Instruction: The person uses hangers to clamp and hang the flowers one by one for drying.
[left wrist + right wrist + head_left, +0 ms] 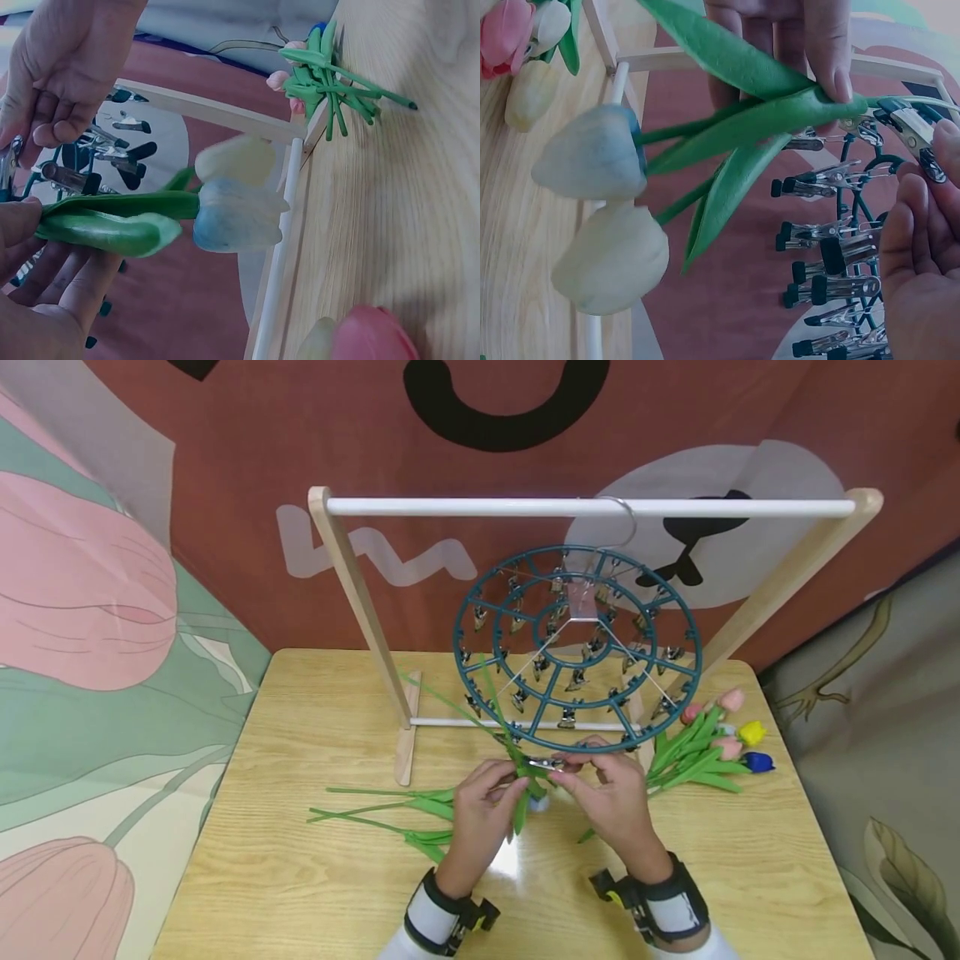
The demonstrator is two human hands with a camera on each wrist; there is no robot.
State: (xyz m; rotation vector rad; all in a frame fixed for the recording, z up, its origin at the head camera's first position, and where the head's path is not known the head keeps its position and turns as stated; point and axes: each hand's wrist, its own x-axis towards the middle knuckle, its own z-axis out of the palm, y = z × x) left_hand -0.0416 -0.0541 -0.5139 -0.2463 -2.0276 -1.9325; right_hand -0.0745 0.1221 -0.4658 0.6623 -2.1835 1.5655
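Note:
Two artificial tulips, one blue-and-white [592,154] and one cream [611,259], have green leaves and thin stems. My left hand [483,806] pinches them by the stems just below the leaves. Between its thumb and fingers, my right hand [618,797] pinches a metal clip [911,135] at the front edge of a round teal clip hanger [545,700]. In the right wrist view the clip's jaws overlap the stems. The stems run on past the clip, under the hanger in the head view. Many other clips dangle from its rings.
The hanger hooks over the white bar [480,507] of a wooden-legged rack standing on the table [300,877]. A bunch of mixed-colour tulips [697,747] lies right of the rack. More tulip stems [367,791] lie at the left, partly behind my left hand. A patterned cloth hangs behind.

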